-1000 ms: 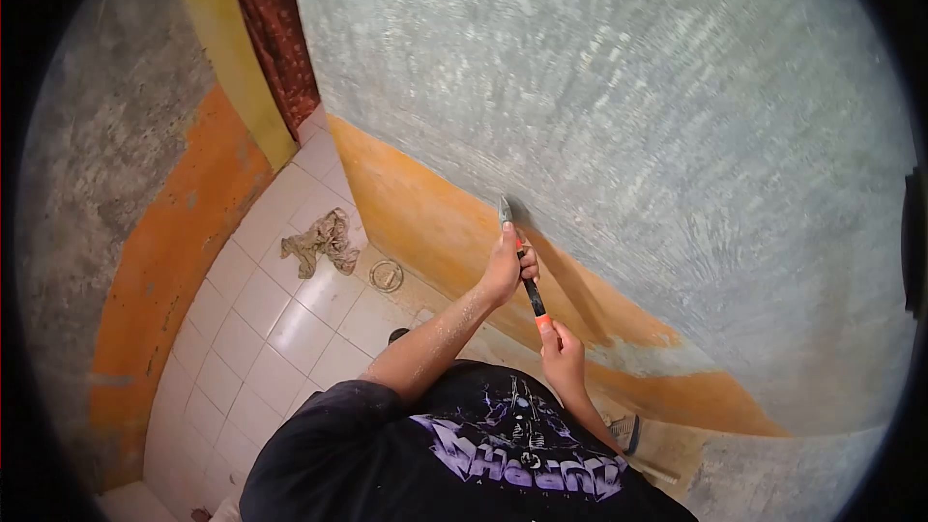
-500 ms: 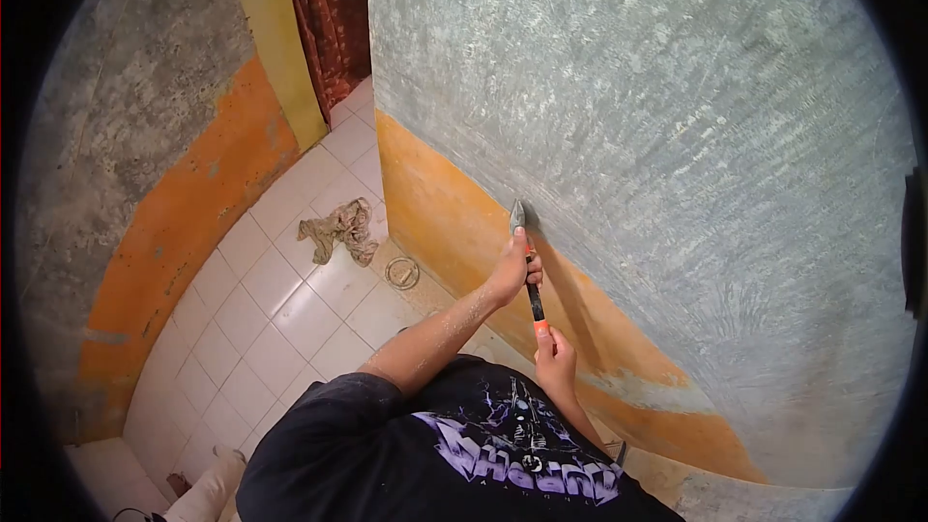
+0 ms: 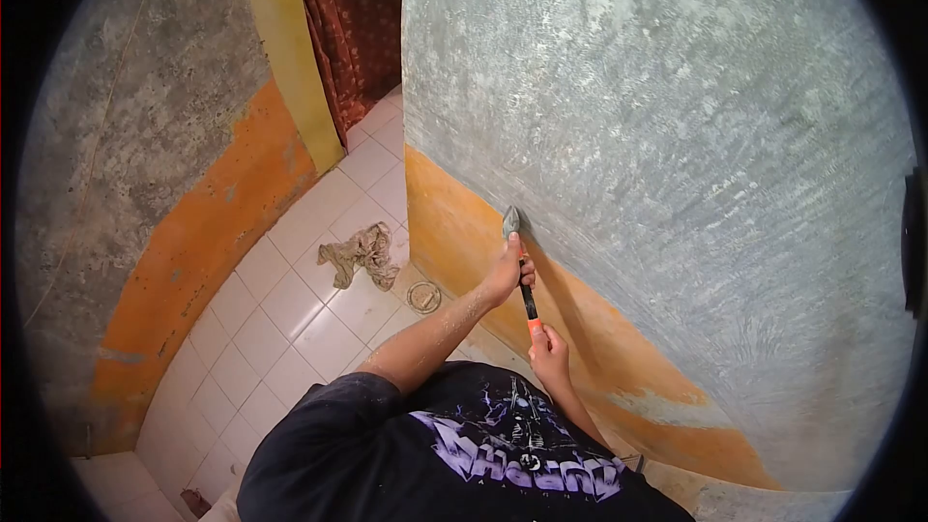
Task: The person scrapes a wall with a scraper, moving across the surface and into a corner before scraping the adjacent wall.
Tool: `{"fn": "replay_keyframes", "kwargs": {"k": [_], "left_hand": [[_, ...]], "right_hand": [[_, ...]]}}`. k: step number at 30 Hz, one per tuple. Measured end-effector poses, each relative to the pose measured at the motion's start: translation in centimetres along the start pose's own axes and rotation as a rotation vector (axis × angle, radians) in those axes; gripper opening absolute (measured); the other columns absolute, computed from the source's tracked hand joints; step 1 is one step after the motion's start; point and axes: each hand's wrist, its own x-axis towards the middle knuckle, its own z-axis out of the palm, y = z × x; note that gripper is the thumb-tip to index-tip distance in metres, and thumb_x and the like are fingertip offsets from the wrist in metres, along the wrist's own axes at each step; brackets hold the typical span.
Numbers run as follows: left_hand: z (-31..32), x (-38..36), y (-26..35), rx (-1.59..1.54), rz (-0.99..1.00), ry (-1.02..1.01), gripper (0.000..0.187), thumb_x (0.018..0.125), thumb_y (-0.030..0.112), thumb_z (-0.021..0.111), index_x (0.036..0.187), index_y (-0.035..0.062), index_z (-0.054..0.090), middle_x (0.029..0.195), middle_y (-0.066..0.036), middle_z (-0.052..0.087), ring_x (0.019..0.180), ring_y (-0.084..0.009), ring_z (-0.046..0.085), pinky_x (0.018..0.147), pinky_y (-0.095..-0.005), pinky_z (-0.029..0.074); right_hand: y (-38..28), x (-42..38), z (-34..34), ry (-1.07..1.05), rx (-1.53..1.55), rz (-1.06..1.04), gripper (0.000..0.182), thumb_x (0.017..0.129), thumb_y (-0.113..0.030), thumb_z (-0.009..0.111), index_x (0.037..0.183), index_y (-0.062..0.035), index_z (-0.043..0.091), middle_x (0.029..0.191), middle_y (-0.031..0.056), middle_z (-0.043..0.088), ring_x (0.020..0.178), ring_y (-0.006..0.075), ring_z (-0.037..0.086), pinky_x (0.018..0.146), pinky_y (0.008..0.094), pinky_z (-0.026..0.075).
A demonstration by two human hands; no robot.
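My left hand (image 3: pixel 505 271) is wrapped round the upper shaft of a long-handled scraper (image 3: pixel 529 304), close below its grey pointed head. Lower down, my right hand (image 3: pixel 550 356) grips the orange-and-black handle. The head rests at or very near the wall (image 3: pixel 619 155), where grey bare plaster meets an orange painted band (image 3: pixel 464 217). Pale dust speckles my left forearm.
A crumpled beige cloth (image 3: pixel 360 256) lies on the pink floor tiles (image 3: pixel 261 329), near a round drain cover (image 3: pixel 423 297). Another wall (image 3: pixel 203 203) with orange paint stands left. A red patterned curtain (image 3: pixel 333 39) hangs in the doorway.
The camera view has shifted, so the wall and floor sit lower and further right. Along the paint edge, the scraper head has moved slightly towards the wall's corner, both hands still holding it.
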Motion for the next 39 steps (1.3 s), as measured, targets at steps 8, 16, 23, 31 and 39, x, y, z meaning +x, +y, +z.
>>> {"fn": "replay_keyframes", "kwargs": {"k": [8, 16, 23, 31, 39], "left_hand": [[0.9, -2.1, -1.9, 0.059, -0.079, -0.078, 0.047, 0.101, 0.061, 0.028, 0.092, 0.0153, 0.034, 0.064, -0.001, 0.035, 0.053, -0.0145, 0.038, 0.057, -0.0346, 0.043], [5.7, -3.7, -5.0, 0.151, -0.079, -0.175, 0.044, 0.103, 0.056, 0.026, 0.093, 0.0142, 0.035, 0.063, -0.001, 0.037, 0.051, -0.0146, 0.042, 0.057, -0.0362, 0.046], [5.3, -3.2, -5.9, 0.107, -0.038, -0.113, 0.044, 0.103, 0.059, 0.026, 0.094, 0.0156, 0.033, 0.062, 0.000, 0.034, 0.051, -0.0132, 0.038, 0.056, -0.0334, 0.044], [4.8, -2.8, -5.1, 0.127, -0.010, -0.097, 0.045, 0.102, 0.060, 0.027, 0.093, 0.0158, 0.032, 0.061, 0.000, 0.032, 0.049, -0.0121, 0.036, 0.054, -0.0328, 0.042], [2.7, -1.6, -3.5, 0.133, 0.001, -0.074, 0.046, 0.102, 0.060, 0.025, 0.092, 0.0154, 0.031, 0.059, 0.001, 0.030, 0.047, -0.0118, 0.035, 0.051, -0.0338, 0.042]], "right_hand": [[2.6, -3.5, -0.5, 0.002, 0.142, 0.118, 0.026, 0.102, -0.027, 0.052, 0.098, -0.0025, 0.057, 0.061, -0.0051, 0.042, 0.049, 0.0042, 0.040, 0.044, 0.0222, 0.031], [4.1, -7.0, -3.1, 0.114, 0.179, 0.047, 0.030, 0.104, -0.030, 0.047, 0.112, -0.0034, 0.056, 0.059, -0.0017, 0.044, 0.044, 0.0062, 0.041, 0.040, 0.0214, 0.033], [2.7, -6.8, -3.8, 0.168, -0.005, -0.015, 0.029, 0.103, -0.028, 0.051, 0.105, -0.0007, 0.060, 0.063, -0.0047, 0.043, 0.050, 0.0041, 0.040, 0.044, 0.0223, 0.031], [2.3, -6.0, -2.9, 0.197, -0.079, -0.050, 0.029, 0.102, -0.027, 0.052, 0.100, 0.0002, 0.062, 0.062, -0.0038, 0.045, 0.053, 0.0054, 0.042, 0.048, 0.0245, 0.033], [2.1, -4.1, -0.4, 0.172, -0.096, -0.051, 0.029, 0.101, -0.026, 0.053, 0.101, 0.0010, 0.061, 0.063, -0.0021, 0.046, 0.055, 0.0070, 0.044, 0.050, 0.0268, 0.035]]}}
